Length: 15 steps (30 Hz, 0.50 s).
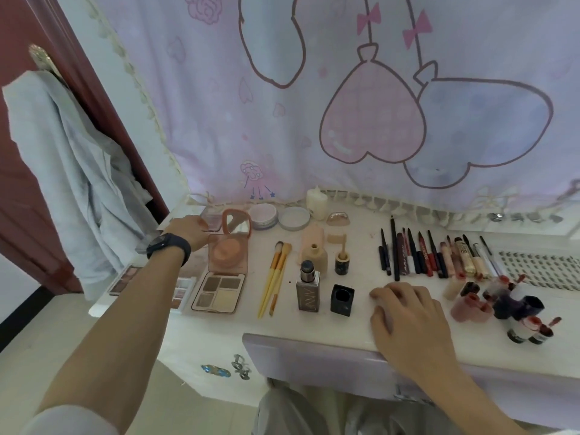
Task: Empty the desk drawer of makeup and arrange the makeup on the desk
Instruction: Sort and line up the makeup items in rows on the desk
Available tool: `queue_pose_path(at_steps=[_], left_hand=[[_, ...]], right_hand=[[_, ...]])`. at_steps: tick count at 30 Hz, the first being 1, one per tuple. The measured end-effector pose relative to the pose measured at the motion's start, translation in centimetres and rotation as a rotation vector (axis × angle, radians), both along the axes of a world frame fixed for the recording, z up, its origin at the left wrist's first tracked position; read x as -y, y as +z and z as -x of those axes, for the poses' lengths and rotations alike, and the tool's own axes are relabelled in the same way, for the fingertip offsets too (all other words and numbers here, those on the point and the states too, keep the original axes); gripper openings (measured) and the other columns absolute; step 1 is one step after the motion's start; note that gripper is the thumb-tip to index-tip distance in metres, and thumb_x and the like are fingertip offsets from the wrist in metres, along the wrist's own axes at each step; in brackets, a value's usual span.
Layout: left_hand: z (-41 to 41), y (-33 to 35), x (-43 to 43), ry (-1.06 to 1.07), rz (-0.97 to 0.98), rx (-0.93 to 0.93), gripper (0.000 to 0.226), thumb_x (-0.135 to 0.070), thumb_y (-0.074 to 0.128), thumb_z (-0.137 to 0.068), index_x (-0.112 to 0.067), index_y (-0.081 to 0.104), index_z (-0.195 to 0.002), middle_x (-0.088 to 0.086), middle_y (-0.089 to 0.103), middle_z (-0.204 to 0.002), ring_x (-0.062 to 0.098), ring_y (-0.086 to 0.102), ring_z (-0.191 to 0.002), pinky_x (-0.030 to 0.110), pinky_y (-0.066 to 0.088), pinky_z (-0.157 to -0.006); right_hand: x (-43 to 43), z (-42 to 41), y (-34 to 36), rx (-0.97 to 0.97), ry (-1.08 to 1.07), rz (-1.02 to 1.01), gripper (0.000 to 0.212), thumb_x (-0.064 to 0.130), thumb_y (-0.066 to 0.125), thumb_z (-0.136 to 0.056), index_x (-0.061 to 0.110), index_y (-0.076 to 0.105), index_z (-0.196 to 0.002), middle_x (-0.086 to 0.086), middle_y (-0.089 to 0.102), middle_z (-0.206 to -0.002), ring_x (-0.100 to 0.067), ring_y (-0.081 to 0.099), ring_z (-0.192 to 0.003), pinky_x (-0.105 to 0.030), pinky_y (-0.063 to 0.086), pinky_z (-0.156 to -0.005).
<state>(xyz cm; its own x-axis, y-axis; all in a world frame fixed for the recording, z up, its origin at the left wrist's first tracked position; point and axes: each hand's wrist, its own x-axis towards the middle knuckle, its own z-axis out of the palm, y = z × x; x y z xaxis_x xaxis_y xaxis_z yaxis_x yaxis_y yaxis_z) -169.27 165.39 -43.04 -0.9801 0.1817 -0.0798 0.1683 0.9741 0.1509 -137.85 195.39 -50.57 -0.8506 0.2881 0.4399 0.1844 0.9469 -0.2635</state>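
Showing makeup laid out in groups across the white bench [219, 328], with the drawer front [314, 359] just below its front edge.

Left hand [185, 229]: reaches to the back-left corner, fingertips on a small pink palette [211, 221]. Whether they grasp it or only touch it cannot be told.

Right hand [408, 318]: released, fingers spread flat on the bench, with the wrist crossing the front edge.

Left edge: two eyeshadow palettes [125, 279] [180, 291] lie at the rim. Beside them are a four-pan palette [219, 291] and an open peach mirror compact [230, 243].

Centre: yellow-handled brushes [276, 274], a foundation bottle [308, 287] and a black cap [342, 299], each apart from the next.

Right: a row of pencils and lip tubes [439, 257], a lash tray [539, 266] and a cluster of lip tints [508, 306] near the front edge.

Back edge: round jars [294, 218] and a white bottle [317, 202] stand against the hanging curtain [314, 89].

Bare surface runs along the front edge left of the right hand, and between the black cap and that hand.
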Motion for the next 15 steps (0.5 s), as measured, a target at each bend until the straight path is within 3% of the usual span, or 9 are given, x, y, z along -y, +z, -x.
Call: queue_pose_path(at_steps=[6,11,13,15], left_hand=[[0.2,-0.2,-0.2,0.090,-0.055,-0.025,0.040,-0.034,0.071,-0.088,-0.006,0.063,-0.116,0.017,0.066,-0.119,0.036,0.060,-0.108,0.040,0.050,-0.089],[0.0,0.8,1.0,0.203,-0.429,-0.060,0.049,-0.044,0.075,-0.083,-0.013,0.064,-0.119,0.011,0.064,-0.115,0.027,0.059,-0.096,0.034,0.048,-0.081],[-0.3,2.0,1.7,0.243,-0.562,-0.099,0.048,-0.046,0.073,-0.083,-0.017,0.064,-0.120,0.009,0.066,-0.114,0.025,0.065,-0.090,0.029,0.052,-0.071],[-1.0,3.2,2.1,0.278,-0.765,-0.122,0.047,-0.047,0.073,-0.083,-0.020,0.065,-0.120,0.007,0.068,-0.113,0.024,0.066,-0.091,0.035,0.057,-0.071]], right_hand=[[-0.1,0.0,-0.1,0.022,-0.004,0.005,0.040,0.035,0.041,-0.086,0.020,0.072,-0.106,0.000,0.066,-0.107,-0.023,0.057,-0.095,-0.034,0.044,-0.074],[-0.1,-0.1,0.0,0.027,0.010,0.010,0.038,0.034,0.042,-0.086,0.019,0.071,-0.106,0.000,0.066,-0.107,-0.024,0.057,-0.095,-0.036,0.046,-0.074],[-0.2,-0.1,-0.1,0.033,0.009,0.006,0.030,0.029,0.051,-0.086,0.019,0.071,-0.106,-0.001,0.066,-0.108,-0.025,0.057,-0.096,-0.037,0.047,-0.075],[-0.3,-0.2,-0.2,0.034,0.001,0.004,0.023,0.022,0.063,-0.085,0.019,0.071,-0.107,-0.002,0.066,-0.108,-0.026,0.057,-0.096,-0.037,0.047,-0.074]])
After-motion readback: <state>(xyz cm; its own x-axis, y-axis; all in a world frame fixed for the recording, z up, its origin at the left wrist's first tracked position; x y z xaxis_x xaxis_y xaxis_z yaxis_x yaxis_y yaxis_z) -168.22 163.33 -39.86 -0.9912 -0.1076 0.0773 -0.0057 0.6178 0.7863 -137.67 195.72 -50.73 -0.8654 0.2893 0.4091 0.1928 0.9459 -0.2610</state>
